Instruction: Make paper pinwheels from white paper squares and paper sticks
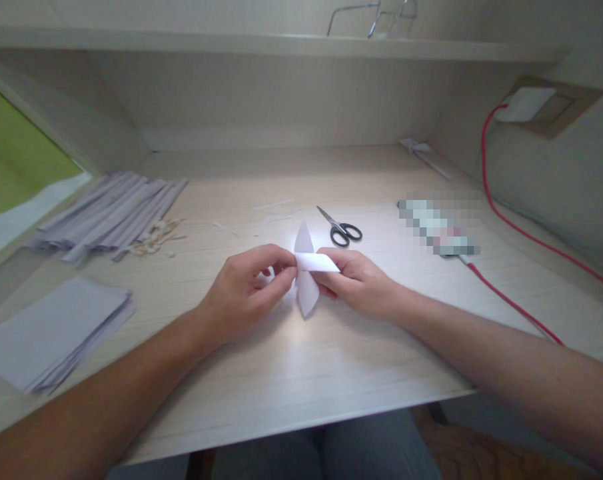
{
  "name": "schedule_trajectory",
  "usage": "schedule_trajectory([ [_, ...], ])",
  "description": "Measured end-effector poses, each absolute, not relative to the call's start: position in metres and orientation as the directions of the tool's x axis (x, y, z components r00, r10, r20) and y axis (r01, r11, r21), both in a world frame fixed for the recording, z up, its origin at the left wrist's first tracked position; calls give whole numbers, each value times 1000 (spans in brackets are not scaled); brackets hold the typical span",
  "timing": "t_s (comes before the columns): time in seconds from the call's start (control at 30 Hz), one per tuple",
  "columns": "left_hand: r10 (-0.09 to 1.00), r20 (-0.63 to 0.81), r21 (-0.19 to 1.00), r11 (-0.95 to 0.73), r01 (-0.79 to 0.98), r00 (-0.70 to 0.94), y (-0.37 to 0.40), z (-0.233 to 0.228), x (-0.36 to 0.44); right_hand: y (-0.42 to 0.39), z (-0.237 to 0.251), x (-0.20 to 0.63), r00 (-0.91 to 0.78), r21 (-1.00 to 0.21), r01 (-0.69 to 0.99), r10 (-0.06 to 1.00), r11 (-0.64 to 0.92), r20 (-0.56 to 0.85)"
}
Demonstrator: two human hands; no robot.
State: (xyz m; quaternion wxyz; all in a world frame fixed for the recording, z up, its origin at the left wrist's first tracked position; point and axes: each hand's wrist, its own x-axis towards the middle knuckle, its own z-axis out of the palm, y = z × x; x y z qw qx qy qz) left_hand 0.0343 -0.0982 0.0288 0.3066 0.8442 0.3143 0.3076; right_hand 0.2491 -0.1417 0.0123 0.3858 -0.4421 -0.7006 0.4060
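Both forearms rest over the worktop [301, 387] edge. Left hand [246, 293] and right hand [358, 283] pinch a folded white paper piece [307, 277] between closed fingers — held upright at centre, near the scissors [340, 229], for a steady crease.

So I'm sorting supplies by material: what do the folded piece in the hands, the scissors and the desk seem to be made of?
The folded piece, pinched by the left hand and right hand, looks like thin white matte paper with sharp creases. The scissors show shiny grey blades, likely metal, with dark handles, probably plastic. The desk looks like pale wood or wood-grain laminate; which one cannot be told.
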Motion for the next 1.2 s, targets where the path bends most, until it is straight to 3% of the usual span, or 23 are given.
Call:
schedule_trajectory([
  [0.3, 707, 400, 679, -656, 329, 584, -96, 25, 34, -145, 20, 246, -201, -943, 251, 965, 218, 170],
  [0.5, 671, 382, 690, -664, 287, 635, -95, 27, 32, -151, 21, 246, -147, -763, 488, 901, 425, 408],
  [0.73, 664, 400, 737, -643, 210, 631, -98, 35, 35, -157, 25, 244, -150, -657, 552, 836, 514, 528],
  [0.97, 767, 438, 851, -522, 58, 469, -104, 33, 32, -159, 34, 240, 53, -815, 325, 852, 479, 521],
  [1.07, 801, 323, 926, -378, 8, 504, -102, 29, 28, -156, 41, 245, 188, -859, 280, 853, 429, 487],
  [1.13, 792, 244, 961, -275, -30, 560, -100, 27, 27, -154, 46, 249, 148, -896, 219, 895, 385, 421],
  [1.2, 781, 183, 979, -202, -35, 598, -98, 26, 28, -153, 50, 252, 0, -946, 124, 953, 300, 303],
])
